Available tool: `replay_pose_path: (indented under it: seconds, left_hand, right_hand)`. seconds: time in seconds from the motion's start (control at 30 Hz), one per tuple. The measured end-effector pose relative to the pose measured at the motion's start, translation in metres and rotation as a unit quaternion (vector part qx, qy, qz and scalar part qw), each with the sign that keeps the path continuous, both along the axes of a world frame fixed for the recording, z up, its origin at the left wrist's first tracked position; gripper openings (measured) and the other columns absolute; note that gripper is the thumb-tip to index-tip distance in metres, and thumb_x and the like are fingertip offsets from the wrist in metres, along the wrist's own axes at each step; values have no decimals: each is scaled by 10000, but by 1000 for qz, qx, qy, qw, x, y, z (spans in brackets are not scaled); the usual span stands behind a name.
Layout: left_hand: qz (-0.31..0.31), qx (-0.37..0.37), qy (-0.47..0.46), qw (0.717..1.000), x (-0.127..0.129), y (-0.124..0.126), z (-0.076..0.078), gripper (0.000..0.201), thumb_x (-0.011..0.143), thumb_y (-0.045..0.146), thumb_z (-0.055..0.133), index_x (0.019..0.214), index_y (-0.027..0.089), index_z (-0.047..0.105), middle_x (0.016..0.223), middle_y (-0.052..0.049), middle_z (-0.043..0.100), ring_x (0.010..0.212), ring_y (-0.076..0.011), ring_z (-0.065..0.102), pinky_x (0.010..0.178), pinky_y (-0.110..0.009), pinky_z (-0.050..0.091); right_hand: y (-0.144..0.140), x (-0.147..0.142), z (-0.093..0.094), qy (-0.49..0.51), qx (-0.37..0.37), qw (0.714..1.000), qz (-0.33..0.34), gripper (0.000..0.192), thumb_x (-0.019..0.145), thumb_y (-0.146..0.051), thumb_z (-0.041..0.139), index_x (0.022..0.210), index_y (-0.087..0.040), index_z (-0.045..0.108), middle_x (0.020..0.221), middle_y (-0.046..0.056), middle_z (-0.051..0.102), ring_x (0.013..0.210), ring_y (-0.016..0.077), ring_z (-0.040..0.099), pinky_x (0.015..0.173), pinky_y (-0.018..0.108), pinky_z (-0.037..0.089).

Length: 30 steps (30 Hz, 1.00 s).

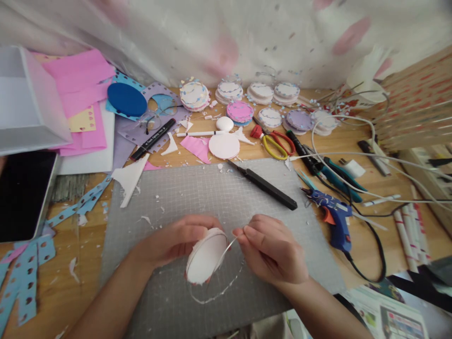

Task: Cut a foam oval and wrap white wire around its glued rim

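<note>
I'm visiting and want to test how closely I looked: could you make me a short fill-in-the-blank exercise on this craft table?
1. The left hand holds a white foam ____ on edge.
2. The right hand pinches a thin white ____ that curls off the foam piece.
3. Both hands work above a grey cutting ____.
4. The glue gun to the right of the mat is ____ in colour.

Missing words: disc; strip; mat; blue

both hands (176, 242) peel white disc (205, 258) trim.
</note>
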<state>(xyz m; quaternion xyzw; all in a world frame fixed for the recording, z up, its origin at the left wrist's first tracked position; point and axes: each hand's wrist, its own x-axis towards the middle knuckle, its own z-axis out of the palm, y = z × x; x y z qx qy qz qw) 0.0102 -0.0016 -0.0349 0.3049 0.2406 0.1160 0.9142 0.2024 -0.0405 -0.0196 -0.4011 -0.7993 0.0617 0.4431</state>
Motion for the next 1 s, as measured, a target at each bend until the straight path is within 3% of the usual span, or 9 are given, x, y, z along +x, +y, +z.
replay_pose_path:
  seconds: [0.2,0.33,0.4,0.5,0.57,0.63,0.73,0.87,1.0]
  left_hand:
    - [-7,-9,-23,1000,-1,0,1,503,696,577,687,989,169,680,679,-31,666,442,-128,598,339,-161,370]
    - [20,3,-20,1000,-1,0,5,485,724,564,657,992,160,681,695,-29,687,483,-137,630,371,-152,394]
    - [50,5,-20,999,-1,0,5,488,720,549,664,1005,154,678,720,-31,684,539,-155,655,405,-162,438]
    - [119,6,-48,992,-2,0,0,512,684,513,711,1044,151,669,828,-57,681,658,-199,684,504,-225,519]
    - [167,13,-70,983,-3,-1,-3,524,670,507,720,1076,182,656,929,-63,678,763,-229,693,609,-272,546]
    - [210,24,-84,974,-3,-1,-4,524,684,500,702,1119,218,632,1019,-67,676,857,-257,687,687,-309,545]
    - [253,38,-95,962,0,1,3,591,697,482,680,1209,206,575,1115,-103,666,965,-307,655,774,-377,531]
    - [274,63,-115,953,3,4,12,695,680,495,682,1278,181,520,1155,-117,653,1064,-351,610,875,-418,492]
    - [294,76,-106,947,3,3,12,706,666,481,705,1285,204,508,1177,-115,644,1102,-358,593,897,-427,476]
  right_hand:
    - [-2,-2,4,103,-76,992,2,271,882,-58,506,649,-197,499,491,-38,481,419,95,411,423,243,346]
    - [0,-5,1,159,-128,978,34,162,891,-197,519,730,-186,537,536,-17,521,446,108,462,424,245,386]
    - [4,-8,-5,202,-109,973,22,134,885,-290,500,881,-173,564,652,25,578,522,140,516,468,280,446]
    - [10,-12,-13,248,-20,967,-59,310,841,-336,500,1099,-169,533,911,99,596,772,225,578,603,375,500]
    - [12,-12,-12,258,32,959,-115,275,793,-250,537,1060,-186,543,927,88,568,826,234,560,643,384,482]
    - [12,-10,-6,247,47,959,-130,200,762,-117,524,945,-192,559,847,56,552,764,201,543,632,355,459]
    - [9,-8,3,192,12,979,-67,243,759,-3,448,851,-187,578,783,38,563,706,170,546,595,319,449]
    - [5,-11,2,175,-7,983,50,330,762,-12,423,973,-185,609,854,55,610,702,167,589,567,307,475]
    - [6,-20,-6,319,-31,947,-25,380,792,-125,494,1167,-184,516,1029,106,567,733,184,572,546,315,476]
